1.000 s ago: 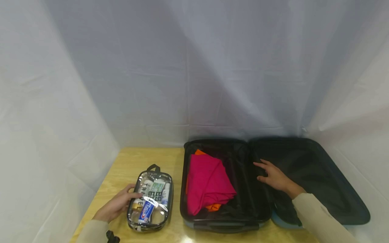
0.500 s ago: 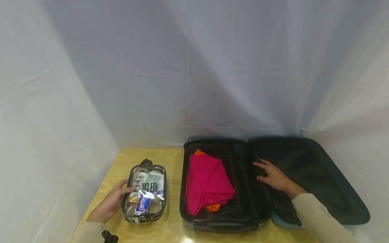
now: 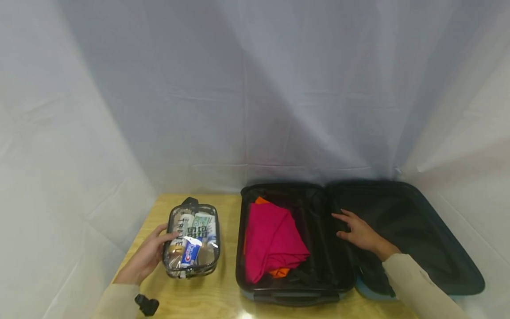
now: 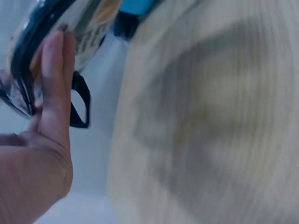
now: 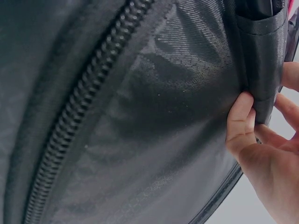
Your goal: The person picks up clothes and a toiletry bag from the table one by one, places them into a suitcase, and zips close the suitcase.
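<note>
A clear toiletry pouch [image 3: 192, 240] is held at its left side by the left hand [image 3: 146, 257], the fingers curled around the pouch's edge; in the left wrist view, straight fingers [image 4: 55, 88] are seen laid against the dark-trimmed wall of the pouch [image 4: 42, 46], with its black loop handle [image 4: 79, 106] just beside them. The pouch is tilted up off the wooden table [image 3: 207, 297], and 1 toothpaste tube [image 3: 188, 251] and several other small tubes are seen through its clear wall. A small black object [image 3: 146, 305] is seen near the left sleeve.

To the right of the pouch, an open black suitcase [image 3: 358, 239] lies flat on the table. Between the 2 hands, a folded pink garment [image 3: 272, 241] is laid over an orange one [image 3: 280, 271] in the suitcase's left half.

The right hand [image 3: 358, 232] rests, fingers spread and relaxed, on the central divide of the suitcase. In the right wrist view, a black fabric strap [image 5: 259, 70] at the lining's edge is touched by the thumb, and a zip [image 5: 84, 107] runs across the lining [image 5: 177, 116] well apart from the fingers.
</note>
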